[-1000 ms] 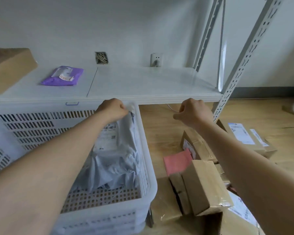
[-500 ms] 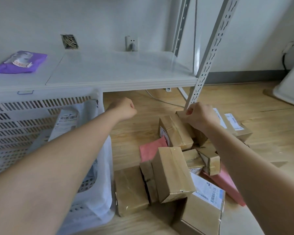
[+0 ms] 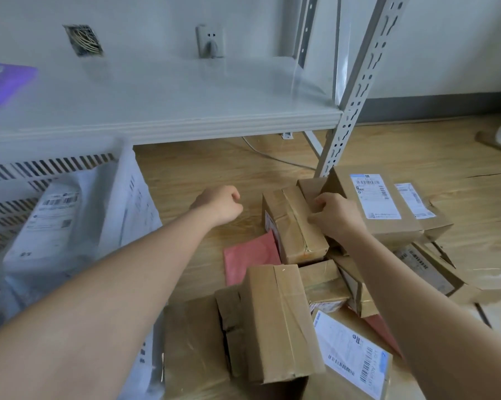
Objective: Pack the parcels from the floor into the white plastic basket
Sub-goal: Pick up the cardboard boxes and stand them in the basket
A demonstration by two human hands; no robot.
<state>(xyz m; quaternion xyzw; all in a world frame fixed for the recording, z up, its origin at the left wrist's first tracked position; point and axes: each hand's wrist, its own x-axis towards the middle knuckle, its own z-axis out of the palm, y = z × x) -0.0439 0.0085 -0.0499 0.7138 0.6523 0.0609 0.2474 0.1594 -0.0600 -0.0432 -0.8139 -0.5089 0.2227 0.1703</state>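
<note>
My right hand [image 3: 337, 217] grips the far right edge of a taped brown box [image 3: 294, 223], fingers curled over its top. That box lies on the wood floor [image 3: 191, 174] at the far end of the parcel heap, at 12 o'clock from the upright carton [image 3: 275, 321] nearest me. My left hand [image 3: 219, 207] hangs above bare floor at 9 o'clock of the box, fingers curled into a loose fist, holding nothing. White plastic basket [image 3: 122, 186] sits at 9 o'clock of the heap; a grey mailer bag [image 3: 47, 223] lies inside. Pink envelope [image 3: 250, 259] lies flat, partly under the gripped box. Labelled box [image 3: 379, 209] touches my right hand's 3 o'clock side.
</note>
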